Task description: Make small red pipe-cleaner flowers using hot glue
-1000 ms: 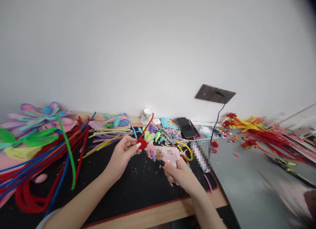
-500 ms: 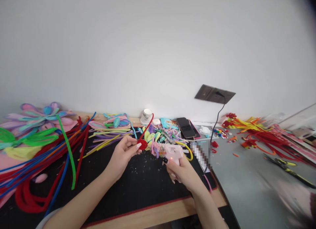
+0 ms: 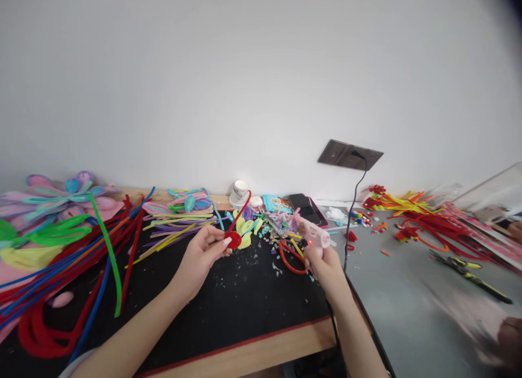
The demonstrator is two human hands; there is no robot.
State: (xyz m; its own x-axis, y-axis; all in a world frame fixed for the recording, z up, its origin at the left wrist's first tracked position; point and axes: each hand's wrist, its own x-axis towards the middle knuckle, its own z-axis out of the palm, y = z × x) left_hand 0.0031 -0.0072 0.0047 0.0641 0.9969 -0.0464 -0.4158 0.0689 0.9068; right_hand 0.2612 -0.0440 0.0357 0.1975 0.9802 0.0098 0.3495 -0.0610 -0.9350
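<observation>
A tight red coil of pipe cleaner (image 3: 234, 240) is pinched between the thumb and fingers of my left hand (image 3: 206, 251); its loose end sticks up to the right. My right hand (image 3: 326, 266) grips a pink glue gun (image 3: 317, 234) by the handle, to the right of the coil and apart from it. An orange-red light glows on the gun, and its nozzle points up and to the left. Below the gun, a red pipe-cleaner loop (image 3: 287, 262) lies on the black mat (image 3: 228, 307).
Pipe cleaners (image 3: 118, 236) in many colours spread across the left. Behind the hands are a paper cup (image 3: 240, 190), a phone (image 3: 304, 208) and scraps. Scissors (image 3: 468, 274) lie on the grey table at right, near another person's blurred hand. A cord (image 3: 355, 204) runs from the wall socket.
My right hand has moved the glue gun to the right, away from the coil, and tipped its nozzle upward. My left hand keeps its hold on the red coil in nearly the same place.
</observation>
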